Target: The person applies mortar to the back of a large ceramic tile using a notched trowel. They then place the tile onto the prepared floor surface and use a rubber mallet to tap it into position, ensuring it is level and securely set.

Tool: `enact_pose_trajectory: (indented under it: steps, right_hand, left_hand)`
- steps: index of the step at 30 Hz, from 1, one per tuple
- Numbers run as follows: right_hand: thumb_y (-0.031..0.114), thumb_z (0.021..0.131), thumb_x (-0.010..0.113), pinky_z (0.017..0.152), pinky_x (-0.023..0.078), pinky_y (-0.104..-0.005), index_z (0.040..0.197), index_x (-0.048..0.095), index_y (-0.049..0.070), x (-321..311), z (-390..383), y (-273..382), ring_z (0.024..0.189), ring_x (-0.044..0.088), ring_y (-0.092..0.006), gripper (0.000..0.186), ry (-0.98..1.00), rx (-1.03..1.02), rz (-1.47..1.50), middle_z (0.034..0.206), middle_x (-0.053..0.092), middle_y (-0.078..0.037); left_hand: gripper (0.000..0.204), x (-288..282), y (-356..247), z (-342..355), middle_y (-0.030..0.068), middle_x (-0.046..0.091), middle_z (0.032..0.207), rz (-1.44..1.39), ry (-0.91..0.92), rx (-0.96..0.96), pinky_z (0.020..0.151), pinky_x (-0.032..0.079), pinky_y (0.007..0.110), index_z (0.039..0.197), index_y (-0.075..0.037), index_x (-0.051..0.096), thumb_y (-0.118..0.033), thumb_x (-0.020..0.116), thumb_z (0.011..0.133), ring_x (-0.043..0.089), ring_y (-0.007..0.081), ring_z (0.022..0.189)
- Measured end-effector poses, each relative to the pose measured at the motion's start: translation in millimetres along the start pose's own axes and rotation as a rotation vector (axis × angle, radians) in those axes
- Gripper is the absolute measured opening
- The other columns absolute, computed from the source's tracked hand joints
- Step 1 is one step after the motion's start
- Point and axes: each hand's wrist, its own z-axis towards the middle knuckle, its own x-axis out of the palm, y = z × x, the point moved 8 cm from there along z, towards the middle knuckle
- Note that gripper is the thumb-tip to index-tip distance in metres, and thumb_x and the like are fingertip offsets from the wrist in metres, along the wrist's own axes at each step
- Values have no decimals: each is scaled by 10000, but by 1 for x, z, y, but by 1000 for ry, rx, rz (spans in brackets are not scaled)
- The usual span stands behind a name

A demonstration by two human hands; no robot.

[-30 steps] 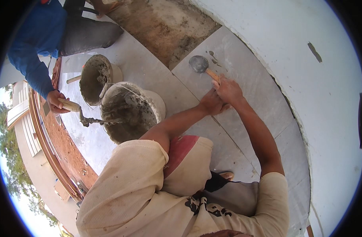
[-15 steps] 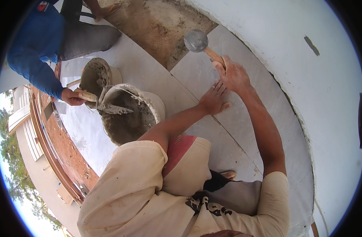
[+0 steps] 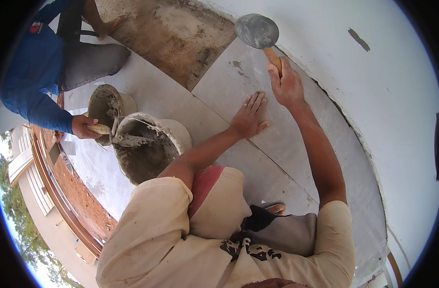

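Holding a trowel over the larger bucket, a co-worker's hand is at far left. Right of the bucket, my left hand grasps nothing, lying palm-down on the tile by the joint. Farther right, my right hand is wrapped round the handle of the mallet, its head seemingly raised near the wall. I judge this the top of a tapping stroke; the next move calls for a controlled, square blow, clear of my left hand.
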Motion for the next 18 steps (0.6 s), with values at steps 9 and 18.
enact_pose_trajectory:
  steps: [9, 18]
  right_hand:
    - [418, 1045, 532, 679, 514, -565, 1125, 543, 3, -10, -46, -80, 812, 678, -492, 422, 135, 179, -216, 805, 669, -267]
    - [438, 1049, 518, 684, 516, -538, 1122, 542, 6, -34, -151, -125, 773, 684, -444, 438, 168, 381, -194, 767, 664, -231]
  left_hand:
    - [864, 12, -12, -22, 297, 245, 1621, 1, 38, 13, 1247, 193, 545, 1522, 113, 291, -542, 514, 1005, 226, 439, 1523]
    - [879, 10, -6, 1, 296, 232, 1629, 77, 12, 47, 1249, 176, 547, 1540, 109, 260, -546, 509, 1010, 206, 435, 1533]
